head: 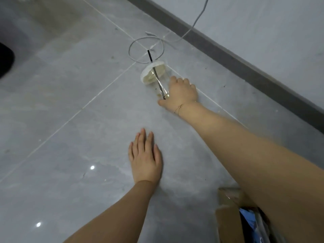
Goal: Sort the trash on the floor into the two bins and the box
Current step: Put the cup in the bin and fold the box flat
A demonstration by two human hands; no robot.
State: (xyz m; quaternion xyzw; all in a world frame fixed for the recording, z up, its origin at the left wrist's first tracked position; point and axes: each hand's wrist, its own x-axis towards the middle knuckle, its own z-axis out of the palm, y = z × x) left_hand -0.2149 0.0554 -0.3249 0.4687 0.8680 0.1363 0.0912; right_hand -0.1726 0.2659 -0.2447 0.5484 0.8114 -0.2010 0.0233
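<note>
A clear plastic cup [155, 77] with a white lid and a black straw lies on its side on the grey tiled floor near the wall. My right hand [181, 92] reaches out and curls around the cup's bottom end, thumb on the floor side. My left hand [144, 157] hovers flat with straight fingers over the floor, nearer to me, holding nothing. A cardboard box [228, 218] sits at the bottom right, partly hidden under my right arm, with blue and shiny wrappers inside it.
A white cable [138, 40] loops on the floor just behind the cup and runs up the wall. A dark grey skirting board [245, 65] runs diagonally along the wall. A black object [5, 60] sits at the left edge.
</note>
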